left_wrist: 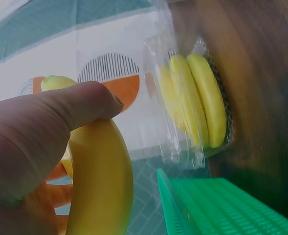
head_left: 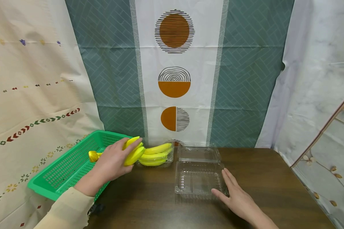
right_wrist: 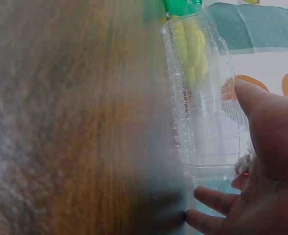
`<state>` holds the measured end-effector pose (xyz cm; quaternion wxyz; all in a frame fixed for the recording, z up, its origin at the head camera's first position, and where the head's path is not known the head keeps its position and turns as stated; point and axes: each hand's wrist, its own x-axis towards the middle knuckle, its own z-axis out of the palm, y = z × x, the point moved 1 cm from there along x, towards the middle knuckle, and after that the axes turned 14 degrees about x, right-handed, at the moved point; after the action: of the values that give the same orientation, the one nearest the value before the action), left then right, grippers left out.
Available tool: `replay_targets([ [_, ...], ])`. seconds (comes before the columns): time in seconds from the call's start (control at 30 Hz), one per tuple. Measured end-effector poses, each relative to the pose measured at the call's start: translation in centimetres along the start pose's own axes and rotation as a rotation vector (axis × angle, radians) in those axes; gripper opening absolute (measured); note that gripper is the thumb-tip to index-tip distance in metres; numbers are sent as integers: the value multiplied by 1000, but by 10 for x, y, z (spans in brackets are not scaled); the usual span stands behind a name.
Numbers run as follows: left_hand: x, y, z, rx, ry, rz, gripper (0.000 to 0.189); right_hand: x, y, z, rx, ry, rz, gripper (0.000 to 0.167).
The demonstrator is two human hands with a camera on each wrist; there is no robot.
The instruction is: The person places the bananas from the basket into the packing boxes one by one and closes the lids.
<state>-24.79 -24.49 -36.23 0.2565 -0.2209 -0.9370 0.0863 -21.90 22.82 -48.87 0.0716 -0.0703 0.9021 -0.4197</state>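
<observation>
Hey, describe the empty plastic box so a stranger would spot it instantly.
Start with the dark wooden table; on it, right of the green basket, the right hand is at the edge of a clear plastic box. That box has its lid open behind it and, unlike the neighbouring box of bananas, holds nothing.

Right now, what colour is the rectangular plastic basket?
The basket is green, clearest in the head view.

Left grip (head_left: 114, 160) curls while right grip (head_left: 237, 195) spreads, relaxed
</observation>
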Motion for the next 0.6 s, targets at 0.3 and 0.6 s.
replay_targets([
  [0.3,7,17,4,-23,7,32,99,-1,0,0,5,2,-2,114],
  [0.6,19,43,8,-54,-2,53,101,0,0,0,4,7,-3,114],
])
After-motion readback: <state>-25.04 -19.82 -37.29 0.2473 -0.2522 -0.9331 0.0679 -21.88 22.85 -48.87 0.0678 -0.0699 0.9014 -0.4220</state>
